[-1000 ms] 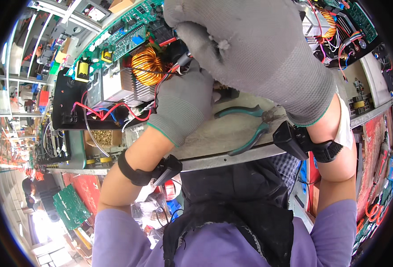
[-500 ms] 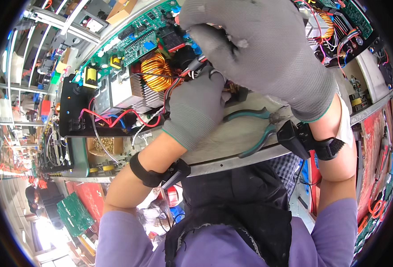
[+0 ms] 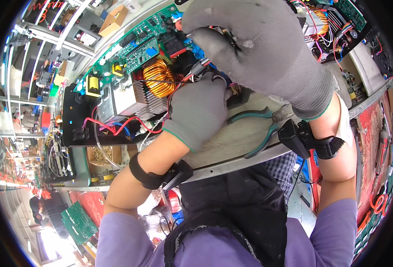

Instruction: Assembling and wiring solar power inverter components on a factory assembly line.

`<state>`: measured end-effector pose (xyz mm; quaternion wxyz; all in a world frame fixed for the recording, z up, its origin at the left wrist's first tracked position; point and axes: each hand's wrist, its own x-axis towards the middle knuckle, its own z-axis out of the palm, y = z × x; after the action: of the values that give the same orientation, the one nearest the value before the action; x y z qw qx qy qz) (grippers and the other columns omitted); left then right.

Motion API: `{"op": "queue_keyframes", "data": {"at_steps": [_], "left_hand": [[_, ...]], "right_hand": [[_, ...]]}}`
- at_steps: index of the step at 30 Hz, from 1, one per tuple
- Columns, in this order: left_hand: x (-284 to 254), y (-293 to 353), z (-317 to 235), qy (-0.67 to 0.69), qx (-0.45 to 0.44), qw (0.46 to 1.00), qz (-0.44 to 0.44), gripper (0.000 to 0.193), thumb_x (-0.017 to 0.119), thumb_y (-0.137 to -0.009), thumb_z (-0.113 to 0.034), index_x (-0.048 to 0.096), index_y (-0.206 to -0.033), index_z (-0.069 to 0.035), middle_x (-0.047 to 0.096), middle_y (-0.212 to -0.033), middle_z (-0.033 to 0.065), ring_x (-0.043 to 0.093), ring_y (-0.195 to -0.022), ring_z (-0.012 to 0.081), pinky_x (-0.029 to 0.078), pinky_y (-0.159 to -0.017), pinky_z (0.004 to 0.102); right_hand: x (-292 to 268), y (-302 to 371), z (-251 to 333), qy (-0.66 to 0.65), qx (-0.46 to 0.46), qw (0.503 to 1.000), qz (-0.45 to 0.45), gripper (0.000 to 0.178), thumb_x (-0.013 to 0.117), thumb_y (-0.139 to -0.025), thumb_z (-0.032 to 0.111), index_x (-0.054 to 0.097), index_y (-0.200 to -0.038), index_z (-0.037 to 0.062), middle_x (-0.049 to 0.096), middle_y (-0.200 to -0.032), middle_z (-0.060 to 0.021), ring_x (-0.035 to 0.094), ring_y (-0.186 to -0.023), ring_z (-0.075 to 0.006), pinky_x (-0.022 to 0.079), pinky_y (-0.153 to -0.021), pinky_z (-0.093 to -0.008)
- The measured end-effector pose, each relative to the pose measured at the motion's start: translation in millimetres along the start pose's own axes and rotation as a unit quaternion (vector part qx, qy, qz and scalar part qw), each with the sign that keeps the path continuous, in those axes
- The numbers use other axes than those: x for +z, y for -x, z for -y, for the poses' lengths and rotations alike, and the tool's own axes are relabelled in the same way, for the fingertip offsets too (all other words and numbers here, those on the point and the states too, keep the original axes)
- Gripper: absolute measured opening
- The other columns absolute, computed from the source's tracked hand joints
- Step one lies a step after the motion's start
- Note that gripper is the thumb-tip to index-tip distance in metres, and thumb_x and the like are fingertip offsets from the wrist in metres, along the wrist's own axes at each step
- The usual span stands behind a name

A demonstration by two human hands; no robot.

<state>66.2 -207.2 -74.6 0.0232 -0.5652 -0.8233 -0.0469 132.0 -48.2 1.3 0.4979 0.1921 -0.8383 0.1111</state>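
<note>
Both my hands wear grey knit gloves with dark palms and work over an opened black electronic unit. My left hand (image 3: 197,109) is closed at the unit's near side on a bundle of thin wires (image 3: 184,82), beside a copper-wound ring coil (image 3: 159,78). Higher up and closer to the camera, my right hand (image 3: 265,53) is curled over the unit with thumb and fingers drawn together; whatever lies in its grip is hidden. Beyond the coil runs a green circuit board (image 3: 139,46). Teal-handled pliers (image 3: 264,143) lie on the bench below my right hand.
A second opened unit (image 3: 328,26) with a coil and wires stands at the far right. A metal rail (image 3: 232,164) edges the bench in front of me. Under the first unit's left end sits a box of small brass-coloured parts (image 3: 101,155). Red wire (image 3: 129,121) loops along the unit's front.
The view has shifted slightly, so the unit and pliers appear a little to the right. Both hands keep nearly the same pose, with the right hand still curled over the unit.
</note>
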Motion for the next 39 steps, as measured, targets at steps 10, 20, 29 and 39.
{"op": "queue_keyframes", "data": {"at_steps": [10,20,29,39], "left_hand": [[-1.4,12.9,-9.5,-0.036,-0.037,0.996,-0.069,0.021,0.069,-0.086,-0.018,0.071,-0.105,-0.008,0.07,-0.104,0.0139,0.07,-0.08,0.0339,0.054,-0.068,0.0438],[11.4,53.7,-24.5,-0.02,0.017,0.971,-0.237,0.042,0.061,-0.083,-0.014,0.068,-0.123,-0.006,0.063,-0.125,0.0153,0.061,-0.112,0.0311,0.043,-0.101,0.0468],[11.4,32.1,-30.3,0.003,0.048,0.976,-0.214,0.046,0.071,-0.083,-0.022,0.067,-0.127,-0.01,0.065,-0.127,0.0096,0.06,-0.112,0.0267,0.045,-0.094,0.0439],[13.8,28.0,-31.1,0.027,0.042,0.975,-0.218,0.041,0.064,-0.087,-0.021,0.065,-0.126,-0.007,0.066,-0.118,0.0067,0.059,-0.108,0.0224,0.044,-0.092,0.0402]], "right_hand": [[-10.5,2.2,9.0,-0.019,0.072,0.997,0.028,0.03,0.073,-0.086,0.009,0.066,-0.115,0.0052,0.067,-0.108,-0.0131,0.064,-0.102,-0.0309,0.051,-0.088,-0.039],[-11.2,91.6,42.5,0.304,0.052,0.883,0.353,0.015,0.064,-0.077,0.018,0.067,-0.09,0.0114,0.062,-0.099,-0.0047,0.059,-0.098,-0.0203,0.043,-0.083,-0.0363],[-17.0,93.7,11.4,0.36,-0.049,0.812,0.457,0.013,0.061,-0.083,0.017,0.071,-0.089,0.0115,0.066,-0.093,-0.0049,0.061,-0.1,-0.0222,0.039,-0.094,-0.0438],[-24.6,100.0,-0.5,0.29,0.026,0.829,0.477,0.012,0.061,-0.085,0.015,0.072,-0.086,0.0119,0.066,-0.089,-0.0051,0.064,-0.093,-0.0238,0.045,-0.091,-0.0451]]}}
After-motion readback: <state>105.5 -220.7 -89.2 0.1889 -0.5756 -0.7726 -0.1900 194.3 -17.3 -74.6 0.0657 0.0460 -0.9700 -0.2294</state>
